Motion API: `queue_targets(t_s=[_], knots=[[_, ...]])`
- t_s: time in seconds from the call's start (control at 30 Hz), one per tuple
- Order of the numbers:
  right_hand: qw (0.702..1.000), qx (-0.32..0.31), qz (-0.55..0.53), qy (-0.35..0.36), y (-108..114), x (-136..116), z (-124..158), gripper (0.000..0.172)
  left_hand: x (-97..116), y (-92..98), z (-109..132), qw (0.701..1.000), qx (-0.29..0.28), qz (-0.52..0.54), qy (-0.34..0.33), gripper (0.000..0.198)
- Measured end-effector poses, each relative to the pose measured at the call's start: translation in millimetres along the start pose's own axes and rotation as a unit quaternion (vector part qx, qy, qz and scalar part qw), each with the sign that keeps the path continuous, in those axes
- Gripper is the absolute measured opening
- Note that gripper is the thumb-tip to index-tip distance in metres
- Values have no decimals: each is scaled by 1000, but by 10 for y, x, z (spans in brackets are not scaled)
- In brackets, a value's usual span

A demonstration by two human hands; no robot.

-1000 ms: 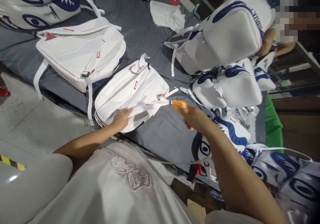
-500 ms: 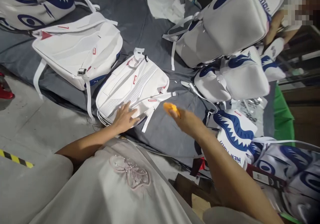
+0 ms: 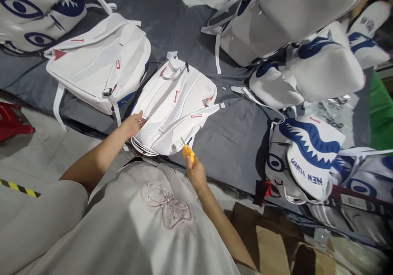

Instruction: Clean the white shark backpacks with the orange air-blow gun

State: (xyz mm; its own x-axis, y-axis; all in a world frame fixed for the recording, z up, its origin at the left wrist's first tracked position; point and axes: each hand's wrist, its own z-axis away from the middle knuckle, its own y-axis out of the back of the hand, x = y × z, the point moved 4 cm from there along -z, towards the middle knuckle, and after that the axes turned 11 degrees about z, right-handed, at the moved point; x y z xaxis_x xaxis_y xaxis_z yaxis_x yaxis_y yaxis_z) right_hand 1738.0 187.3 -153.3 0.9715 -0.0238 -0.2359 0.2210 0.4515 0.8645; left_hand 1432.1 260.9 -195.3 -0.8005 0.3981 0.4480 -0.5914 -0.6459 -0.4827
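A white backpack (image 3: pixel 184 99) lies back panel up on the dark cloth in front of me, its straps spread. My left hand (image 3: pixel 132 125) rests against its near left edge with fingers stretched onto the fabric. In my right hand (image 3: pixel 196 172) is a pair of orange thread snips (image 3: pixel 188 154), with the fingers closed around the handle. The thin metal tip points up at the lower right edge of the backpack, close to a strap end. Whether the tip touches the fabric I cannot tell.
Another white backpack (image 3: pixel 98 62) lies to the left. Stuffed white backpacks (image 3: pixel 325 70) stand at the right, beside one with a blue toothed mouth (image 3: pixel 310 152). Dark cloth (image 3: pixel 233 144) covers the table. Cardboard (image 3: pixel 270 246) and a red stool-like object (image 3: pixel 14 121) are below.
My right hand has come down and left with the snips to the backpack's lower edge. My left hand has shifted from the strap area to the left edge. The view has shifted too.
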Motion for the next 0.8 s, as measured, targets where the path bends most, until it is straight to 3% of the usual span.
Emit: queue_targets(t_s=[0.07, 0.13, 0.23, 0.33, 0.47, 0.6, 0.8], knots=[[998, -4, -4, 63, -91, -224, 47, 49, 0, -5, -32, 999, -46, 16, 21, 24], [997, -18, 31, 67, -173, -267, 176, 44, 12, -6, -56, 994, -101, 19, 32, 30], [994, -28, 93, -43, -306, -42, 374, 41, 15, -17, -65, 982, -183, 2, 36, 48], [984, -30, 132, -112, -475, 130, 380, 38, -9, -38, -60, 973, -227, 2, 28, 63], [981, 21, 124, -145, -637, 56, 69, 37, -83, -95, -57, 967, -253, 5, 20, 69], [981, 99, 80, -146, -643, -57, -208, 39, -191, -143, -39, 962, -271, -3, 29, 76], [982, 72, 123, -121, -775, 10, -413, 39, -282, -135, -99, 967, -254, -16, 20, 81]])
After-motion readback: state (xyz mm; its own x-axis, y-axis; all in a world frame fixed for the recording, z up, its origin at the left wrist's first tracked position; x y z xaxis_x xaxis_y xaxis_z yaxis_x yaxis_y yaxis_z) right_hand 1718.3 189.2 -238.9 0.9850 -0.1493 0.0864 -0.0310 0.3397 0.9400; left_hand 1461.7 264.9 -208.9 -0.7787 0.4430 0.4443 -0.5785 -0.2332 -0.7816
